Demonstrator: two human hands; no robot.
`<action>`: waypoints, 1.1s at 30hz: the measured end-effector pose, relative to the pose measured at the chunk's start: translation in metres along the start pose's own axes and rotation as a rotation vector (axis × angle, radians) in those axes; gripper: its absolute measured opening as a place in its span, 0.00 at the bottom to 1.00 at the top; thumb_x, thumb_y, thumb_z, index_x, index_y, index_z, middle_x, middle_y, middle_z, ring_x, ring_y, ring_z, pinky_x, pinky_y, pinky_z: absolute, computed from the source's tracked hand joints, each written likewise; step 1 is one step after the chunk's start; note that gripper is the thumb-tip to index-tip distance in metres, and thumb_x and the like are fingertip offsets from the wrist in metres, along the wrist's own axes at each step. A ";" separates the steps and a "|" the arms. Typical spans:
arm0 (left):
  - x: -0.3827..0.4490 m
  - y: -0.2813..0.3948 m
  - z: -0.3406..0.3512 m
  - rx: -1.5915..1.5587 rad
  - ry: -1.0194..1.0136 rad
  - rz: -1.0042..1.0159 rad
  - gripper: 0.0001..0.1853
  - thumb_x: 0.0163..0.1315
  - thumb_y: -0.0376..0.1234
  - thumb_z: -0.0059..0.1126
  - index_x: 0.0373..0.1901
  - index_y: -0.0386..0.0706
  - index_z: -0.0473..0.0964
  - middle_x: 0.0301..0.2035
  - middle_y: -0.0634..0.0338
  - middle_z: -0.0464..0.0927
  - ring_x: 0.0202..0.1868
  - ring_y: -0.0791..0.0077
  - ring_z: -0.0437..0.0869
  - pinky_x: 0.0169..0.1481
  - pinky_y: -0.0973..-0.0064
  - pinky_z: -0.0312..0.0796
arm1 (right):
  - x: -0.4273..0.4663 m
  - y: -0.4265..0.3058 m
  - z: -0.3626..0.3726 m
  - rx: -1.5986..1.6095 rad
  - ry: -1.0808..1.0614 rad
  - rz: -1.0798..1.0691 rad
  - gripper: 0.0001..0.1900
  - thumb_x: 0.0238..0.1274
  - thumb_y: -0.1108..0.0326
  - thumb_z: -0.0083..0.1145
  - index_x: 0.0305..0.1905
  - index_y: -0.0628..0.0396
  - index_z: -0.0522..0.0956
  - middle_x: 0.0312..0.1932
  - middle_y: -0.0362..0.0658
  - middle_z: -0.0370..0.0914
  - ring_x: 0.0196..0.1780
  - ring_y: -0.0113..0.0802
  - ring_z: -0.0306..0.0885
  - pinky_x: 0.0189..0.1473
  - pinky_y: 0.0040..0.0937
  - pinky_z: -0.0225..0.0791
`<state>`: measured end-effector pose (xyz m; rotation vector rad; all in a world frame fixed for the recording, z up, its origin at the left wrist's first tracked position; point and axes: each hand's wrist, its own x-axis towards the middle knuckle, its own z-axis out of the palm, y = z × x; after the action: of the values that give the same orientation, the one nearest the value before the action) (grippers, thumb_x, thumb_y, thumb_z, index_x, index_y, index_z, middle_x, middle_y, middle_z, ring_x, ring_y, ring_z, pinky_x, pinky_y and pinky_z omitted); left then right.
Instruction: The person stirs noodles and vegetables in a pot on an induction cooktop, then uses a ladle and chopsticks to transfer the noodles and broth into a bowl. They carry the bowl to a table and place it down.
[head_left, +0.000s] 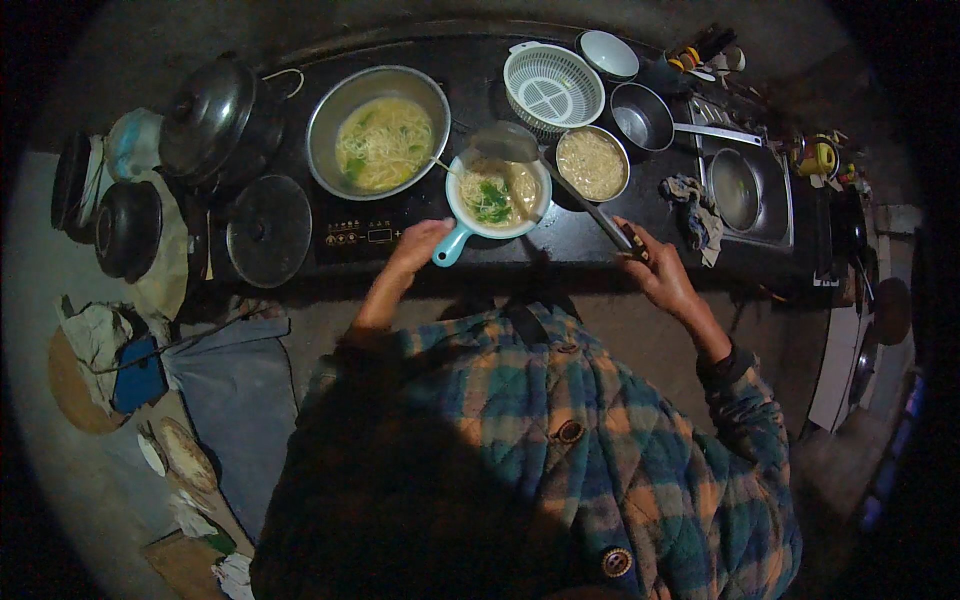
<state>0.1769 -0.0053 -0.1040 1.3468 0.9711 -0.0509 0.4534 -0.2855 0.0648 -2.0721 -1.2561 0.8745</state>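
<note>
My right hand (660, 270) grips the dark handle of a metal ladle (589, 206), which slants up and left. Its bowl-shaped head is over the far rim of a light bowl with a blue handle (452, 246). Noodles with green leaves (487, 199) and pale broth fill that bowl. My left hand (421, 244) is at the left of the blue handle, its fingertips at the bowl's side; whether they grip it is unclear. Behind it stands a large metal pot (319, 161) of noodles in yellowish broth. To the right, a round metal bowl (625, 176) holds more noodles.
A white plastic colander (517, 94), a white bowl (609, 52) and a saucepan (637, 116) stand at the back right. A crumpled cloth (694, 214) lies beside the sink (780, 202). At left are a glass lid (268, 232) and a lidded pot (202, 120).
</note>
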 end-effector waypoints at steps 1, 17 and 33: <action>-0.003 0.010 0.011 -0.062 -0.069 -0.037 0.24 0.65 0.49 0.55 0.50 0.38 0.72 0.40 0.55 0.81 0.42 0.70 0.83 0.43 0.70 0.78 | 0.002 0.000 -0.001 0.059 0.007 0.017 0.31 0.53 0.71 0.57 0.66 0.54 0.66 0.30 0.49 0.80 0.26 0.36 0.77 0.33 0.34 0.69; -0.009 0.023 0.043 -0.253 -0.157 0.040 0.13 0.65 0.40 0.57 0.37 0.38 0.72 0.25 0.59 0.79 0.24 0.77 0.80 0.21 0.79 0.70 | -0.009 0.024 0.033 -0.437 0.059 -0.239 0.41 0.45 0.76 0.62 0.69 0.40 0.62 0.34 0.51 0.81 0.33 0.51 0.80 0.33 0.43 0.73; -0.022 0.022 0.035 -0.187 -0.169 0.091 0.11 0.64 0.37 0.57 0.38 0.37 0.73 0.24 0.59 0.78 0.21 0.77 0.78 0.18 0.80 0.68 | 0.005 0.018 -0.026 0.211 0.117 -0.030 0.28 0.58 0.67 0.56 0.65 0.57 0.68 0.34 0.31 0.77 0.35 0.23 0.73 0.34 0.24 0.66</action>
<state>0.1950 -0.0387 -0.0763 1.1929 0.7526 -0.0046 0.4849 -0.2921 0.0666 -1.9045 -1.0817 0.8226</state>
